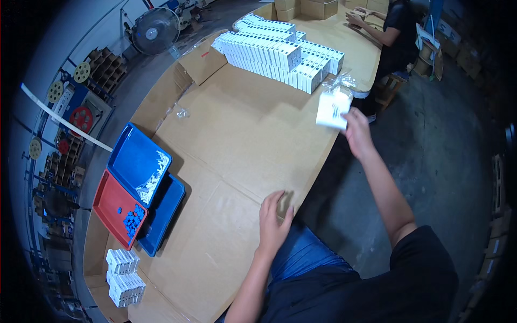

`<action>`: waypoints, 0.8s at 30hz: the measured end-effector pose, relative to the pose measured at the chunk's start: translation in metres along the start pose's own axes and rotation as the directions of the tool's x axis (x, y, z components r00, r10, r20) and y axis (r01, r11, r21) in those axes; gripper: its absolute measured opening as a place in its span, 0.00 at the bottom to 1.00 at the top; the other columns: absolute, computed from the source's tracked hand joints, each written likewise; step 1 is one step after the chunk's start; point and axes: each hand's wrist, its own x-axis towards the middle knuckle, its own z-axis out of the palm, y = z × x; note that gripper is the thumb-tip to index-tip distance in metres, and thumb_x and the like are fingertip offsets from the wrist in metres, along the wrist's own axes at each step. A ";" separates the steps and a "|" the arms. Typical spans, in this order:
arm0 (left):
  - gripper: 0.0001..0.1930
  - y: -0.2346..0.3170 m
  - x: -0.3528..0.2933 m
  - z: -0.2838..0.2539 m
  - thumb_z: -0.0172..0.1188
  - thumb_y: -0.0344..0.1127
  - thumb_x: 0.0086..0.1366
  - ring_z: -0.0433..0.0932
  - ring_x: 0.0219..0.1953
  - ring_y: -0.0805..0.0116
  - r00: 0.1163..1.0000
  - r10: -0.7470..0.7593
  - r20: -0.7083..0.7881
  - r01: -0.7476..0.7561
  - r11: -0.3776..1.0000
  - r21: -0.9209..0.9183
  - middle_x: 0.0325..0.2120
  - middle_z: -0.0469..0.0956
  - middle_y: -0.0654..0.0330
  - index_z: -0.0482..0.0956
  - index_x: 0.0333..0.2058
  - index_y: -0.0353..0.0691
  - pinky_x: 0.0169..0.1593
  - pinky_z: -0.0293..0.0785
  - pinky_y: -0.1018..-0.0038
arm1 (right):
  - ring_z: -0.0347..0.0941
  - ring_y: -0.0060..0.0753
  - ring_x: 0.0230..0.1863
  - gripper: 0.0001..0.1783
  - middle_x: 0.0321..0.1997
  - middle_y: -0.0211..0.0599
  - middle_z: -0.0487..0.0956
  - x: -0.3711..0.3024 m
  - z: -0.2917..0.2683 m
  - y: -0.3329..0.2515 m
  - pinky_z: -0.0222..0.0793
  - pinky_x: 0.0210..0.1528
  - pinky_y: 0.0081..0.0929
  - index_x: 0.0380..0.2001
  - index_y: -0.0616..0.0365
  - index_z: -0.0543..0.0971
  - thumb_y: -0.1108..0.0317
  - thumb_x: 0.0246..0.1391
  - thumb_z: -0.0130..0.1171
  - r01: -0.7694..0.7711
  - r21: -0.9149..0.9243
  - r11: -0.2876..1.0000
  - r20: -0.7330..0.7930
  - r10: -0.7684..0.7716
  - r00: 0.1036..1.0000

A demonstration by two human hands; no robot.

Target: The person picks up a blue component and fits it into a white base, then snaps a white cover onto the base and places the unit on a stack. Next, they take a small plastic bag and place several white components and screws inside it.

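Note:
At the table's right edge, my right hand grips a small white box by its near right corner; it is slightly blurred. Crumpled clear plastic film shows just beyond the box; I cannot tell whether it is attached. Over the table's near edge, my left hand holds nothing, its fingers curved and thumb apart. Long stacked rows of similar white boxes stand at the far end, beyond my right hand.
On the left, a blue tray holds pale small parts, overlapping another blue tray. A red tray holds blue pieces. More white boxes stand near left. Cardboard walls line the left edge. Another person works far right.

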 end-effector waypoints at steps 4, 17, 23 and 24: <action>0.23 -0.009 0.066 0.035 0.66 0.36 0.66 0.71 0.60 0.45 0.995 0.089 0.048 -0.094 0.988 0.123 0.55 0.74 0.47 0.76 0.58 0.36 0.65 0.64 0.55 | 0.79 0.41 0.57 0.26 0.57 0.50 0.77 0.122 -0.022 -0.026 0.78 0.59 0.40 0.61 0.71 0.66 0.76 0.62 0.59 0.094 0.054 0.994 -0.050 -0.091 0.995; 0.37 -0.018 0.106 0.054 0.72 0.54 0.58 0.65 0.64 0.43 0.997 0.046 0.055 -0.060 0.947 0.315 0.59 0.68 0.44 0.74 0.59 0.36 0.68 0.59 0.50 | 0.82 0.36 0.38 0.15 0.41 0.44 0.81 0.450 0.008 -0.046 0.85 0.45 0.42 0.46 0.67 0.78 0.67 0.60 0.59 0.058 -0.397 0.916 -0.311 -0.193 0.931; 0.39 -0.027 0.112 0.053 0.71 0.60 0.57 0.66 0.67 0.46 0.991 -0.034 0.133 -0.015 0.938 0.348 0.60 0.68 0.44 0.74 0.59 0.38 0.70 0.54 0.46 | 0.87 0.32 0.31 0.23 0.43 0.42 0.87 0.510 0.028 -0.025 0.83 0.40 0.34 0.43 0.66 0.83 0.55 0.57 0.64 -0.196 -0.756 0.624 -0.346 -0.127 0.930; 0.39 -0.027 0.112 0.053 0.71 0.60 0.57 0.66 0.67 0.46 0.991 -0.043 0.128 -0.005 0.934 0.357 0.60 0.68 0.44 0.74 0.59 0.38 0.70 0.54 0.46 | 0.87 0.33 0.28 0.22 0.40 0.41 0.88 0.519 0.028 -0.020 0.83 0.39 0.31 0.43 0.65 0.83 0.55 0.57 0.64 -0.227 -0.819 0.527 -0.338 -0.125 0.933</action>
